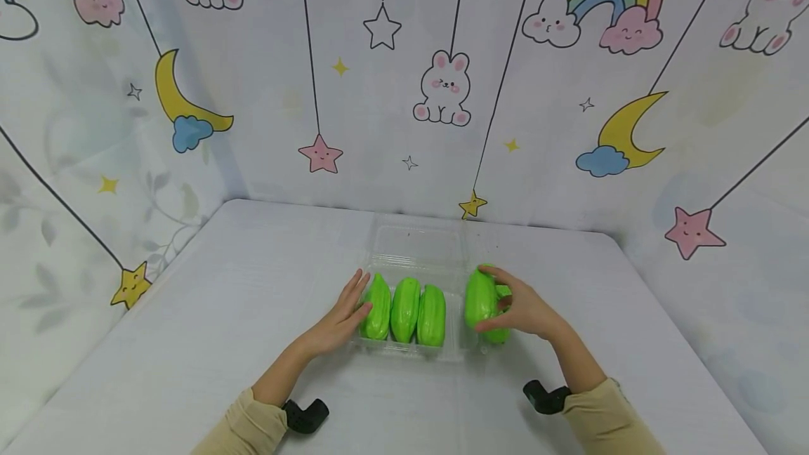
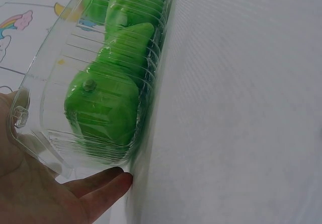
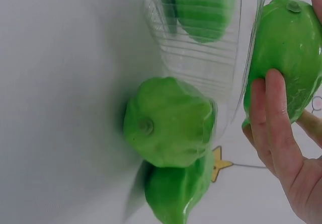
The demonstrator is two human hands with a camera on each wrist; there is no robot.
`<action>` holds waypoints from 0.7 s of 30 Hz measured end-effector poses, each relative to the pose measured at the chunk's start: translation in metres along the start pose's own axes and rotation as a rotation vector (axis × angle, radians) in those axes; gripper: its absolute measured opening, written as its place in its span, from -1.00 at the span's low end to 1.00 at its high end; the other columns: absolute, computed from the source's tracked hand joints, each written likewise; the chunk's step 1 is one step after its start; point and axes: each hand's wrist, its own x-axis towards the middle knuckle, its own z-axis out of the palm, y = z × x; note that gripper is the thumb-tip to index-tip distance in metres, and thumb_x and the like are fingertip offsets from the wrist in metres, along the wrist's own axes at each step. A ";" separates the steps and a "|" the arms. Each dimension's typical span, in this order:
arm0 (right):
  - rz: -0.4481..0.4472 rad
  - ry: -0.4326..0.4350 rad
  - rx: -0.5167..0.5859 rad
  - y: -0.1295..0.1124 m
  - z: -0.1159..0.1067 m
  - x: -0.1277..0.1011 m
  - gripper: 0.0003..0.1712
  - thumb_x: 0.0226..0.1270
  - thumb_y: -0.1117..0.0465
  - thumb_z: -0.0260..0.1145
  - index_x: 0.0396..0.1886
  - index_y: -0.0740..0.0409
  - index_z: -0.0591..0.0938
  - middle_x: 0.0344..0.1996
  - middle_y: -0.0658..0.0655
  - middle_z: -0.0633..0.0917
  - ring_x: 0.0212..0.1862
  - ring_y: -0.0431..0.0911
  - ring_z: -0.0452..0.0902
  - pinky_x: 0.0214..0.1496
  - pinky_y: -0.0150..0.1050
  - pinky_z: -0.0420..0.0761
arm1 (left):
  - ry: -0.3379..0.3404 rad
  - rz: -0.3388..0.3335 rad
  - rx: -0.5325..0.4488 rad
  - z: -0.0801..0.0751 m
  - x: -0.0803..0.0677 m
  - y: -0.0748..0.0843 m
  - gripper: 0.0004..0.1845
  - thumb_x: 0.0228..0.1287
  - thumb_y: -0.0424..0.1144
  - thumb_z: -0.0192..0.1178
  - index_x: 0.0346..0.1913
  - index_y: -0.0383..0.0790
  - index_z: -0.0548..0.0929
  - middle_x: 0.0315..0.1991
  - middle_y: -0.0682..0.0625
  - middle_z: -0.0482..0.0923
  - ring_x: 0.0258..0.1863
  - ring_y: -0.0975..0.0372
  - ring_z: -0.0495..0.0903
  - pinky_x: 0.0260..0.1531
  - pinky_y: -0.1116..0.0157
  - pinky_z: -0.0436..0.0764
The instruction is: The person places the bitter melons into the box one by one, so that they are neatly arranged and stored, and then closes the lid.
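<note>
A clear plastic clamshell box (image 1: 456, 353) sits mid-table and holds three ridged green fruits (image 1: 405, 309) side by side. My left hand (image 1: 351, 302) lies flat with straight fingers against the box's left wall; in the left wrist view its fingers (image 2: 95, 188) touch the box (image 2: 48, 98) beside a packed fruit (image 2: 103, 108). My right hand (image 1: 502, 306) grips a fourth green fruit (image 1: 479, 297) just right of the box, held above the table. In the right wrist view the fingers (image 3: 274, 118) curl round this fruit (image 3: 284, 53). Two more green fruits (image 3: 168, 121) lie below it on the table.
The box's open lid (image 1: 417, 241) lies flat behind it. The white table (image 1: 189, 314) is walled on three sides by a cartoon-print backdrop (image 1: 404, 90). Black wrist mounts (image 1: 306, 414) sit near the front edge.
</note>
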 end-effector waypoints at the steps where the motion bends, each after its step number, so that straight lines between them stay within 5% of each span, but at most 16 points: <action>1: -0.009 -0.004 0.001 -0.001 0.001 0.001 0.14 -0.30 0.10 0.61 0.35 0.09 0.21 0.11 0.37 0.34 -0.24 0.02 0.50 -0.31 -0.20 0.53 | 0.000 0.000 -0.001 0.000 0.000 0.000 -0.37 0.47 -0.10 -0.24 0.44 -0.24 -0.19 0.43 -0.19 -0.42 0.39 -0.02 -0.36 0.23 -0.16 -0.11; 12: -0.076 -0.028 -0.016 -0.002 0.013 0.007 0.15 -0.33 0.05 0.62 0.34 0.08 0.23 0.11 0.37 0.33 -0.32 -0.04 0.49 -0.33 -0.20 0.51 | -0.009 -0.017 0.003 -0.001 0.000 -0.001 -0.36 0.48 -0.07 -0.25 0.45 -0.16 -0.23 0.44 -0.14 -0.44 0.39 -0.01 -0.36 0.23 -0.16 -0.10; 19: -0.165 -0.042 -0.053 0.004 0.019 0.012 0.16 -0.35 0.01 0.62 0.33 0.12 0.26 0.07 0.29 0.38 -0.59 -0.09 0.42 -0.50 -0.27 0.51 | -0.009 -0.023 0.005 -0.001 -0.001 0.000 -0.36 0.47 -0.07 -0.25 0.45 -0.16 -0.22 0.43 -0.16 -0.43 0.39 -0.01 -0.37 0.23 -0.16 -0.11; 21: -0.201 -0.024 -0.117 0.005 0.022 0.013 0.17 -0.37 -0.05 0.61 0.31 0.16 0.28 0.11 0.27 0.40 -0.43 -0.01 0.52 -0.34 -0.18 0.56 | -0.009 -0.022 0.005 -0.001 -0.001 0.000 -0.36 0.47 -0.07 -0.25 0.45 -0.18 -0.22 0.43 -0.16 -0.43 0.39 -0.01 -0.36 0.23 -0.16 -0.11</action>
